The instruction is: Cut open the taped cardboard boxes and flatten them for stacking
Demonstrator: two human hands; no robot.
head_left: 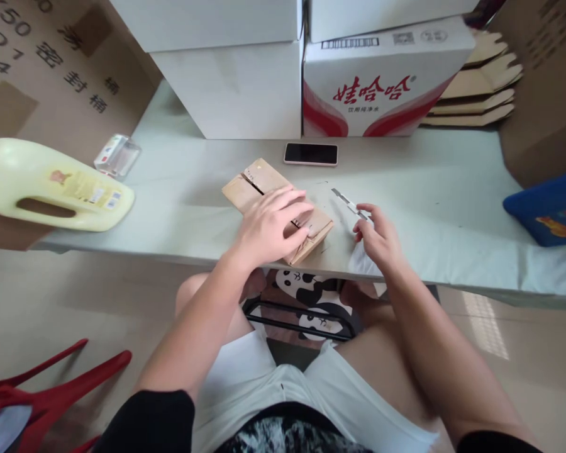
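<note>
A small brown cardboard box (259, 176) lies at an angle on the cloth-covered table, a dark slit running along the seam in its top. My left hand (276, 223) lies across the box and grips it, the fingertips reaching its far edge and the thumb over the top near the right end. My palm hides the middle of the seam. To the right of the box, my right hand (380, 236) is closed on a utility knife (346, 201). Its blade points up and left, apart from the box.
A phone (311, 154) lies behind the box, before stacked white cartons (255, 94). On the left are a pale yellow jug (89, 182) and a clear small pack (117, 156). A blue package (547, 207) and folded cardboard (481, 88) are on the right. A red chair (66, 390) stands lower left.
</note>
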